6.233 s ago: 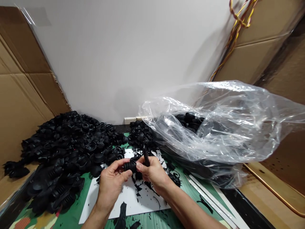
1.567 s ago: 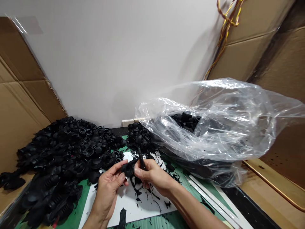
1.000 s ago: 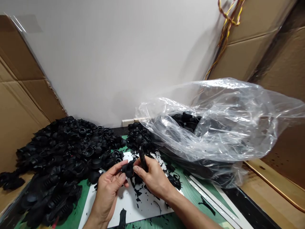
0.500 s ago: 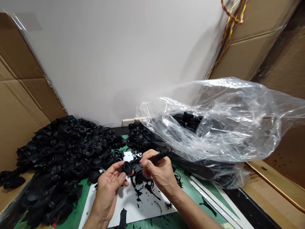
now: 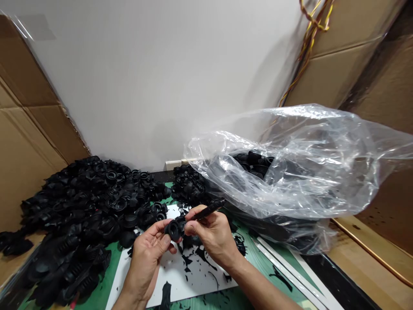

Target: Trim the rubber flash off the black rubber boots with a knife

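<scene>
Between thumb and fingers my left hand (image 5: 150, 252) holds a black ribbed rubber part (image 5: 174, 230), its round opening facing me. My right hand (image 5: 211, 237) grips a dark pen-like tool (image 5: 209, 209), whose back end points up and to the right. The tool's front end is hidden by the fingers, close beside the rubber part. Both hands are above a white sheet (image 5: 176, 286) strewn with thin black scraps, which lies on a green surface (image 5: 111, 275).
A large heap of black rubber parts (image 5: 84, 193) fills the left side. On the right, a clear plastic bag (image 5: 309, 172) holds more black parts. Pale strips (image 5: 290, 273) lie at the right front, and cardboard (image 5: 29, 116) stands on both sides.
My right hand has moved slightly left with the tool, closer to the rubber part. The part has shifted a little right and turned slightly in my left hand.
</scene>
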`<state>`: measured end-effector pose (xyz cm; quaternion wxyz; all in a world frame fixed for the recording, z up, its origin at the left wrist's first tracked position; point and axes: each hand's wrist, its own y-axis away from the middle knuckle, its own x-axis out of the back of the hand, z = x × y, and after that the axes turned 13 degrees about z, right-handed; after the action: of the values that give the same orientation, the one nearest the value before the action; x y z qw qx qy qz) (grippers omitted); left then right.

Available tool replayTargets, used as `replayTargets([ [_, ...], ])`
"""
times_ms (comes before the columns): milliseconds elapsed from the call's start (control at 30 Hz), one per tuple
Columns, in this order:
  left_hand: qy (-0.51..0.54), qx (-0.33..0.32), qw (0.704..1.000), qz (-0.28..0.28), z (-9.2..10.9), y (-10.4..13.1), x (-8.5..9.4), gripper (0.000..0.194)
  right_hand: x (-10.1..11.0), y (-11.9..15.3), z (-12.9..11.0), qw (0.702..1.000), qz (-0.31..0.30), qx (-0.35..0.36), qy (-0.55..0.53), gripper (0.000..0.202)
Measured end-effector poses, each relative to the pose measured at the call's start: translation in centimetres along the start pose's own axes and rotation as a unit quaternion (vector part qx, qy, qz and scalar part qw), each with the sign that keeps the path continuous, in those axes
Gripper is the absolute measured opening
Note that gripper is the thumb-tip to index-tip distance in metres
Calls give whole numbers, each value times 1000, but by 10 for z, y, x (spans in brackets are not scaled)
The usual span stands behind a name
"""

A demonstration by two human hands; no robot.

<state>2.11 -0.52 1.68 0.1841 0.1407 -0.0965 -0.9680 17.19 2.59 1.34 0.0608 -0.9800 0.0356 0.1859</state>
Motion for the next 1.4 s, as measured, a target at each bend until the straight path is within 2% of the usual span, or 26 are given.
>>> replayTargets([
  [400, -1, -1, 1000, -10, 1, 1, -2, 37, -1, 0, 4, 1000, -4, -8, 2, 11],
  [633, 0, 17, 1000, 1, 3, 2, -3, 36, 1, -5, 2, 999, 25, -40, -2, 22],
  [833, -8, 16, 1000, -5, 4, 3, -3, 37, 3, -8, -8, 998, 57, -39, -3, 22],
  [1067, 5, 14, 1000, -9, 5, 2, -3, 38, 2, -4, -2, 999, 14, -32, -3, 18],
  [1400, 10, 17, 1000, -18, 3, 3, -3, 35, 0, -3, 0, 999, -7, -35, -6, 15],
])
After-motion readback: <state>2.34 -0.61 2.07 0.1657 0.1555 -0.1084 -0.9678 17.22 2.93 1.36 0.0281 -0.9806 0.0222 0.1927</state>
